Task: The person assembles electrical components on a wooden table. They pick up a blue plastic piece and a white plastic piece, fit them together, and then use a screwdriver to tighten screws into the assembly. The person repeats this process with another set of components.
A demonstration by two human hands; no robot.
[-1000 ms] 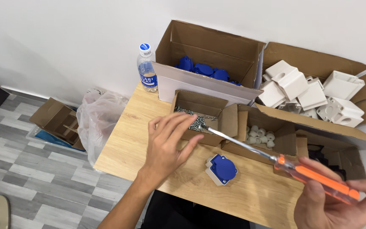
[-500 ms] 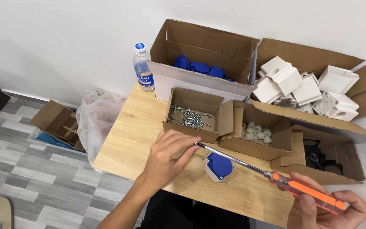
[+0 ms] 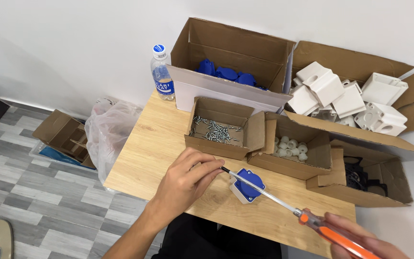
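Your left hand [image 3: 186, 180] pinches the tip of the long orange-handled screwdriver [image 3: 303, 218], just left of the blue-faced white socket [image 3: 247, 186] on the wooden table [image 3: 140, 158]. Behind sits the small cardboard box of screws [image 3: 216, 130].

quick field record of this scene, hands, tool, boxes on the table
left hand: fingertips pinch the screwdriver's tip
right hand: grips the orange handle
screwdriver: long shaft slanting above the blue and white socket
socket: lies on the wooden table
screw box: open, loose screws inside
small parts box: white round pieces
rear boxes: blue parts, white housings
bottle: upright at the table's back edge
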